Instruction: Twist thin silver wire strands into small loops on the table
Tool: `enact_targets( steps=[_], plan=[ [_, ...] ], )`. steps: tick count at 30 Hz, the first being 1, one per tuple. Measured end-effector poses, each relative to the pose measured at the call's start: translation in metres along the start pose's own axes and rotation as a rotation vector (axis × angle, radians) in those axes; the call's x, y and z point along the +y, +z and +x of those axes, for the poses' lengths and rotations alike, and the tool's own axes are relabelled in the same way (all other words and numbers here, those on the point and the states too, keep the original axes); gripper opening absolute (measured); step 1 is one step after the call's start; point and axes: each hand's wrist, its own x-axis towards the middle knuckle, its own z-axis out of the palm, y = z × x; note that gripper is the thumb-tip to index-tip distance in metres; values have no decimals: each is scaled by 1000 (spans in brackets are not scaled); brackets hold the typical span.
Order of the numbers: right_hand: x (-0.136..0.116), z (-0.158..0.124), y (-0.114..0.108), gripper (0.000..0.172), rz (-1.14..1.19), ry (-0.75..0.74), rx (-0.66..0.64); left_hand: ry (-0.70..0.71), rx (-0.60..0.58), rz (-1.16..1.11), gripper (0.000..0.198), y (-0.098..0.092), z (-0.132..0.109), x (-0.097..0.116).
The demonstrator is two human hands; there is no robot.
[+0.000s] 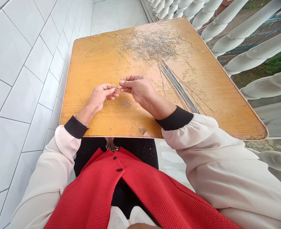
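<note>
Between my two hands is a thin, pale wire (113,79), bent into a small loop that rises above the fingertips. My left hand (103,94) pinches it from the left, and another curve of wire shows behind that hand. From the right, my right hand (137,86) pinches the same wire with thumb and fingers. The fingertips of both hands almost meet over the table. Where exactly the wire crosses is partly hidden by the fingers. Just beyond my right hand lies a bundle of straight wires (176,83), its near end hidden behind my right forearm.
A heap of tangled wire (154,44) covers the far part of the wooden table (102,121). One loose wire ring (89,53) lies at the far left. A white tiled wall (35,66) runs along the left, and a white balustrade (245,57) along the right.
</note>
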Motion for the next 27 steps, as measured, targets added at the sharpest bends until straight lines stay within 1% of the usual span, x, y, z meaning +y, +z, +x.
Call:
enact_targets(
  steps=[6,9,12,20,24,27],
  plan=[
    [3,4,-1,29,31,57,-6,-18,-26,-21,23,0,-1,2],
    [6,7,-1,31,59,95,-16,-45,-25,-33,20,1,0,4],
    [9,8,-1,30,69,75,-32,-47,-14,-48,13,2,0,4],
    [9,3,4,32,80,38,-5,-14,26,-18,22,5,-1,2],
    [6,2,5,36,94,34,17,-20,29,1,25,6,-3,5],
    [8,2,5,33,62,-3,22,-17,38,0,25,7,-4,5]
  ],
)
